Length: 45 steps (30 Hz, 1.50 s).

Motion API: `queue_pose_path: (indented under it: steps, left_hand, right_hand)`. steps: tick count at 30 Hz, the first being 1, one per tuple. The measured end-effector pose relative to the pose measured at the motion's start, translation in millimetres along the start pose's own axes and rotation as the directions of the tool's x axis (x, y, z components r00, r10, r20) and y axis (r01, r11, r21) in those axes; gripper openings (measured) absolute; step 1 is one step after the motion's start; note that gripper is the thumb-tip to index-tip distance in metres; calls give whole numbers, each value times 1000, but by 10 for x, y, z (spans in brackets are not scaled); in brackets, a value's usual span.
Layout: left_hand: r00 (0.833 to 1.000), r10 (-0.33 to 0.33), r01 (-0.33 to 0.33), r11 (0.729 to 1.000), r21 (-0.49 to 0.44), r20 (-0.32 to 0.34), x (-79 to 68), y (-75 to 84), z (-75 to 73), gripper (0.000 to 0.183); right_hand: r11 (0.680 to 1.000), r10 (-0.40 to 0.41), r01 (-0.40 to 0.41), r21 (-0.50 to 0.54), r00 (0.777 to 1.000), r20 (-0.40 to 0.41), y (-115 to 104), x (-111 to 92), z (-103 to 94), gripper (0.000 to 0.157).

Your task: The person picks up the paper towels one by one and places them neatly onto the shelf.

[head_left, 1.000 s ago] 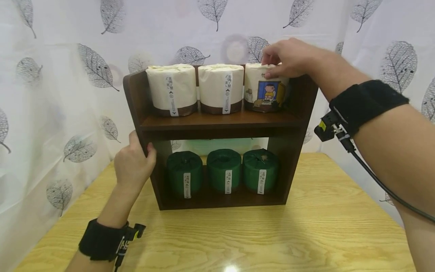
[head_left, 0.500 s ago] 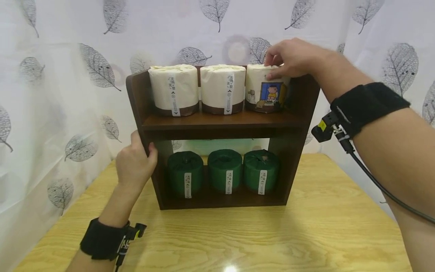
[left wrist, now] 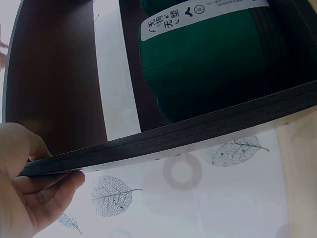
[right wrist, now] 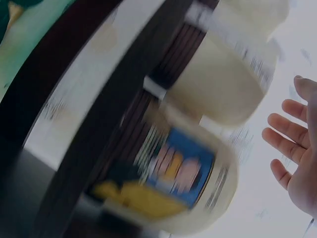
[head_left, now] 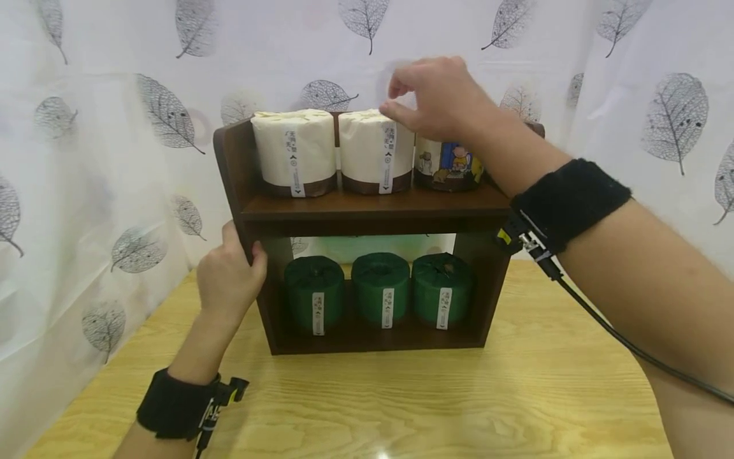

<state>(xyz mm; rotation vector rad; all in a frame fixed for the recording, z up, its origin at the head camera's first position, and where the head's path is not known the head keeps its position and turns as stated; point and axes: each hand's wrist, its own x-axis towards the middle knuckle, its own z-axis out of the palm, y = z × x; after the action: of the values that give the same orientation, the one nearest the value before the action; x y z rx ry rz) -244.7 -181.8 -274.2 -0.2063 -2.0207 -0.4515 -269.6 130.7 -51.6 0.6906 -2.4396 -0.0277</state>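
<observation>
My left hand (head_left: pixel 229 274) grips the left side panel of a dark brown two-tier wooden shelf (head_left: pixel 367 210). In the left wrist view the thumb lies on one side of the board and the fingers (left wrist: pixel 54 198) on the other. My right hand (head_left: pixel 436 95) is raised above the upper tier, over the middle cream-wrapped toilet roll (head_left: pixel 369 156). Its fingers look loosely bent and hold nothing; the right wrist view shows them apart from the rolls. The right-hand cream toilet roll (head_left: pixel 450 172), with a cartoon print, is partly hidden behind this hand and forearm.
Another cream toilet roll (head_left: pixel 295 153) stands at the upper left. Three green-wrapped toilet rolls (head_left: pixel 378 290) line the lower tier. The shelf stands on a light wooden table (head_left: pixel 367 408), before a leaf-patterned curtain (head_left: pixel 143 127). A cable (head_left: pixel 631 347) trails along the right forearm.
My right hand has let go of the cartoon-print roll and moved left, over the middle cream roll. The left hand keeps its grip on the shelf.
</observation>
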Motion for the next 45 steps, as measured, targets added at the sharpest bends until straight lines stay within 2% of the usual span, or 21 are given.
queue_pose_path:
  steps: [4, 6, 9, 12, 18, 25, 30, 34, 37, 40, 45]
  left_hand:
    - [1000, -7, 7, 1000, 3, 6, -14, -22, 7, 33]
    - [1000, -9, 9, 1000, 5, 11, -23, -26, 14, 33]
    - [1000, -3, 3, 1000, 3, 2, -24, -28, 21, 34]
    - [1000, 7, -7, 1000, -5, -5, -6, -17, 17, 33]
    - [1000, 7, -7, 1000, 2, -11, 35, -11, -12, 33]
    - [1000, 4, -4, 1000, 4, 2, 17, -15, -12, 34]
    - [1000, 10, -10, 1000, -4, -1, 11, -10, -7, 33]
    - [1000, 17, -17, 1000, -10, 1, 17, -11, -11, 32]
    - [1000, 19, -19, 1000, -14, 4, 15, -17, -13, 33]
    - [1000, 16, -16, 1000, -11, 4, 11, -21, -16, 33]
    - [1000, 12, -12, 1000, -8, 0, 10, -10, -17, 34]
  right_hand:
    - [998, -56, 56, -19, 998, 10, -254, 71, 91, 44]
    - [998, -47, 50, -42, 997, 63, -332, 114, 150, 46]
    - [998, -18, 26, -60, 991, 129, -398, 172, 206, 40]
    - [998, 6, 2, -55, 989, 146, -418, 216, 190, 33]
    - [999, 49, -52, 12, 987, 151, -414, 276, 117, 28]
    - [995, 81, -92, 35, 970, 231, -410, 318, 80, 32]
    - [984, 96, -131, 124, 962, 255, -332, 308, 80, 36]
    - [969, 97, -148, 199, 965, 244, -229, 283, 84, 40]
    - [964, 100, -155, 216, 964, 248, -175, 274, 89, 41]
    - [970, 105, -158, 188, 959, 264, -143, 274, 90, 39]
    - [980, 80, -121, 161, 967, 243, -65, 264, 101, 36]
